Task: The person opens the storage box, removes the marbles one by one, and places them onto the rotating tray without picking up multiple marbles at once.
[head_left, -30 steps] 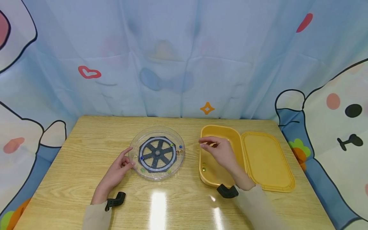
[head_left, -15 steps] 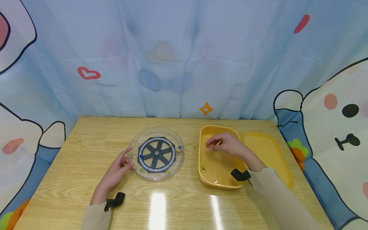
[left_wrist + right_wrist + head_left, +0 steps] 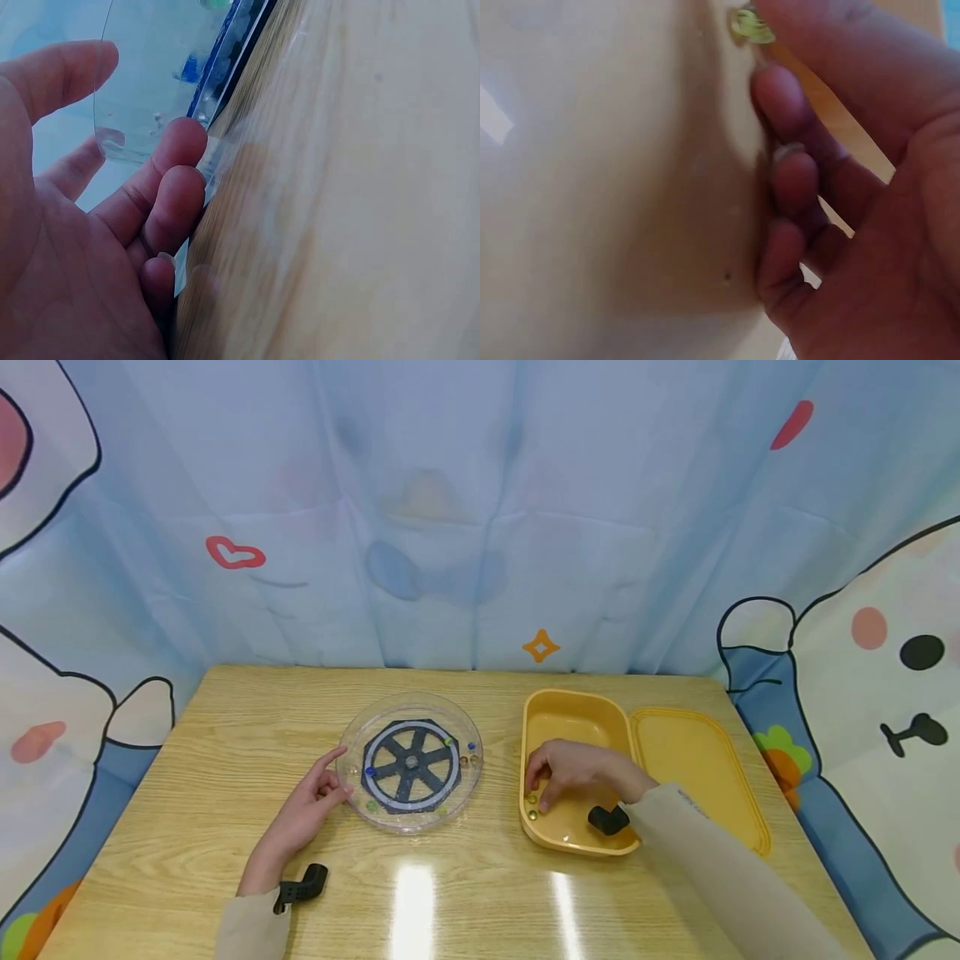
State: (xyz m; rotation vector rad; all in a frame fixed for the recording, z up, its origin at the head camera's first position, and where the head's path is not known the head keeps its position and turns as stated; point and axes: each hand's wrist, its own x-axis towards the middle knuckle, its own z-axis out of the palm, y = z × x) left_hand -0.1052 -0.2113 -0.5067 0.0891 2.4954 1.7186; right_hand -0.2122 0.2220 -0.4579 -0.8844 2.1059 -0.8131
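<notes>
My left hand (image 3: 307, 806) touches the near-left rim of a clear round dish (image 3: 414, 698), its index finger extended along the edge. In the left wrist view, fingertips (image 3: 180, 187) lie against the dish's wall. A dark spoked wheel shape with a pale ring (image 3: 411, 762) shows through the dish, and several glass marbles, blue, green and brown, lie around it, such as a blue marble (image 3: 371, 772). Inside a yellow box (image 3: 577, 710), my right hand (image 3: 573, 767) reaches down, fingers bent, thumb beside two yellow-green marbles (image 3: 533, 815). One marble (image 3: 751, 27) shows at the thumb in the right wrist view.
A flat yellow lid (image 3: 701, 777) lies on the wooden table (image 3: 247, 718), along the box's right side. Behind the table's far edge hangs a blue patterned curtain (image 3: 427, 527). Wood surface lies between the dish and the box.
My right hand has moved from above the box's left rim, back over its middle, then down to the marbles at its near-left side. My left hand and the dish have stayed put.
</notes>
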